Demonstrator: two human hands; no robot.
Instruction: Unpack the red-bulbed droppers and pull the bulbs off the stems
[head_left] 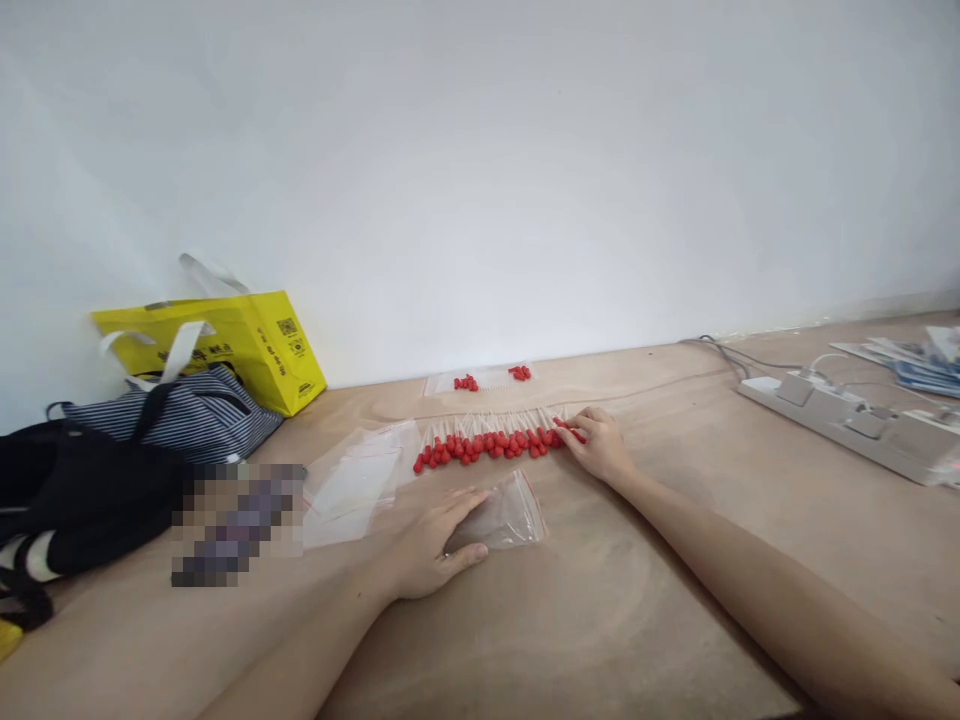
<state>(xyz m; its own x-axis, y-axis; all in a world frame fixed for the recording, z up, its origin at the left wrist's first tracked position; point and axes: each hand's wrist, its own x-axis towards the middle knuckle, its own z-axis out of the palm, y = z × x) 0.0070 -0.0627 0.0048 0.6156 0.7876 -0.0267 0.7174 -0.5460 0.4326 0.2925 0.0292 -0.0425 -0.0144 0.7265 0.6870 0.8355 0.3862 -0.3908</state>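
Note:
A row of several thin white sticks with red tips [487, 443] lies on the wooden board [600, 600]. My right hand [600, 445] is at the row's right end, its fingers pinched on a red-tipped stick. My left hand [431, 545] lies flat with fingers stretched out, pressing the left end of a small clear zip bag [510, 518] with a red seal. More clear zip bags [356, 480] lie to the left of the row.
A filled bag with red pieces [487, 379] lies by the white wall. At left stand a yellow tote [240, 345], a striped bag [187, 420] and a black bag [82, 500]. A white power strip [847, 420] with cables and some papers [915, 365] lie at right.

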